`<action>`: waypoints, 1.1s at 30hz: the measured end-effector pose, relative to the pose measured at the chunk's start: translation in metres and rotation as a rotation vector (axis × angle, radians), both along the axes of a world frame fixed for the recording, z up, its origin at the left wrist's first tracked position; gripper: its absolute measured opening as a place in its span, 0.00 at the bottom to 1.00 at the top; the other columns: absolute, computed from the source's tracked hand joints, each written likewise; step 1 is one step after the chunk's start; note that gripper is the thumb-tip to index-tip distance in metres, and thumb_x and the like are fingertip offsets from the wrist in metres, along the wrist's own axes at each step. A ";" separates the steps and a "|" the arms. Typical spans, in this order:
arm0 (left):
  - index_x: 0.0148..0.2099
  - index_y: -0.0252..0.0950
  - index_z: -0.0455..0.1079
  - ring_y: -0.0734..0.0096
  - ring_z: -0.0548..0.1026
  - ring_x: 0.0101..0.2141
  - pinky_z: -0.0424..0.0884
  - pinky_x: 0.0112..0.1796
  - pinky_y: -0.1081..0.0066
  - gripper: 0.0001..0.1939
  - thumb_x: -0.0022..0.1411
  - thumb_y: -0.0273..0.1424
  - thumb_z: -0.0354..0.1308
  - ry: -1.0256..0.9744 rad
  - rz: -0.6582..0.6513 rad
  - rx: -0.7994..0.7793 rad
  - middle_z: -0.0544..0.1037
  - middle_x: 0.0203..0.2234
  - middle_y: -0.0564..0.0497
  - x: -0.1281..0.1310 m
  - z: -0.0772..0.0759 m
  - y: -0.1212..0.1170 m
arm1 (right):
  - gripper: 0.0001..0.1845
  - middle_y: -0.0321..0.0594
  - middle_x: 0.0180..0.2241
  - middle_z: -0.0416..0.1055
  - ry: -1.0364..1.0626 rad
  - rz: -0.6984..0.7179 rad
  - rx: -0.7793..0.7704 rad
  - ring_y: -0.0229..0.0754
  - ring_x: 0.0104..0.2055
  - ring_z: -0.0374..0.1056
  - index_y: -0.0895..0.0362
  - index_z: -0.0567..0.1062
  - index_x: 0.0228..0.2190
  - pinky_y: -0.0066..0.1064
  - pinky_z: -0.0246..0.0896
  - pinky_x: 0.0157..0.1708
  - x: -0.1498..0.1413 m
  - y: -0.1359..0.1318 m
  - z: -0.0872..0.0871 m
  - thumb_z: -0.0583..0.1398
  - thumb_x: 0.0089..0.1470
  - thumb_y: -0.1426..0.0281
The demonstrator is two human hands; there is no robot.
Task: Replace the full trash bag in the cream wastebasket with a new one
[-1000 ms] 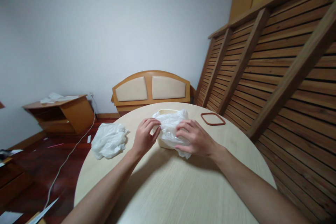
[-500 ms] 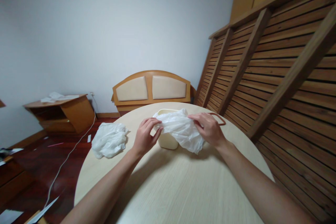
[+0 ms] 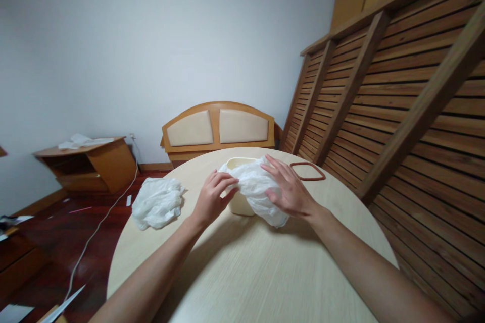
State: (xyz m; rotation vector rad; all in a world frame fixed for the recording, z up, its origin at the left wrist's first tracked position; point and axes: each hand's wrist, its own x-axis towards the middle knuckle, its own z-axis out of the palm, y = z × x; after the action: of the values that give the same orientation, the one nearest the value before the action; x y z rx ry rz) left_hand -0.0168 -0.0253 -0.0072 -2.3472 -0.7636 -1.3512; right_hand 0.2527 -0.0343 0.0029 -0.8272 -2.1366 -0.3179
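White plastic bag (image 3: 259, 186) sits pinched between my left hand's (image 3: 217, 194) thumb and fingers, while my right hand (image 3: 290, 186) lies spread against its other side, fingers apart. Beneath that grip I see the cream bin (image 3: 241, 206), partly covered. Right of it lies a brown ring frame (image 3: 323, 176); left, a crumpled plastic bag (image 3: 157, 203).

Cream bin (image 3: 241, 206): part hidden behind white bag (image 3: 261, 193) | slatted frame (image 3: 382, 86): cropped at edge
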 end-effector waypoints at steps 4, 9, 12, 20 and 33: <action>0.47 0.39 0.73 0.65 0.78 0.40 0.71 0.53 0.50 0.07 0.66 0.29 0.61 -0.001 -0.002 0.026 0.79 0.37 0.48 0.001 0.001 -0.001 | 0.34 0.50 0.71 0.48 -0.036 0.037 -0.018 0.59 0.70 0.47 0.50 0.62 0.64 0.58 0.51 0.64 -0.006 -0.002 -0.001 0.57 0.62 0.50; 0.46 0.38 0.73 0.65 0.77 0.39 0.75 0.49 0.55 0.06 0.67 0.28 0.60 -0.003 -0.060 0.026 0.79 0.36 0.48 0.002 0.003 -0.003 | 0.27 0.44 0.71 0.49 0.030 0.014 -0.107 0.54 0.71 0.47 0.46 0.62 0.64 0.57 0.50 0.66 -0.009 0.001 -0.004 0.50 0.68 0.55; 0.45 0.39 0.72 0.66 0.77 0.38 0.74 0.51 0.55 0.05 0.67 0.28 0.60 -0.005 -0.098 0.011 0.78 0.36 0.48 0.004 0.005 -0.006 | 0.31 0.46 0.70 0.51 0.074 0.021 -0.162 0.52 0.71 0.48 0.47 0.55 0.67 0.56 0.48 0.67 -0.006 0.004 -0.008 0.51 0.68 0.56; 0.45 0.38 0.73 0.67 0.77 0.38 0.73 0.53 0.54 0.06 0.66 0.27 0.59 -0.007 -0.111 -0.011 0.79 0.36 0.48 0.004 0.006 -0.010 | 0.23 0.48 0.55 0.72 0.166 0.004 -0.284 0.52 0.58 0.67 0.53 0.69 0.58 0.52 0.62 0.59 -0.004 0.011 -0.014 0.57 0.63 0.65; 0.45 0.38 0.74 0.66 0.77 0.38 0.76 0.40 0.65 0.06 0.67 0.26 0.58 0.000 -0.071 0.007 0.79 0.36 0.47 0.005 0.006 -0.007 | 0.17 0.39 0.37 0.76 0.273 0.133 -0.108 0.45 0.40 0.75 0.53 0.74 0.42 0.38 0.72 0.42 -0.012 -0.002 -0.005 0.61 0.50 0.78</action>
State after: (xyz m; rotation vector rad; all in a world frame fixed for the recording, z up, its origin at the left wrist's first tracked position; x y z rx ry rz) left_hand -0.0120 -0.0325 -0.0015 -2.3897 -0.6806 -1.3801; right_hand 0.2405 -0.0362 -0.0024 -0.7390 -1.9528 -0.0186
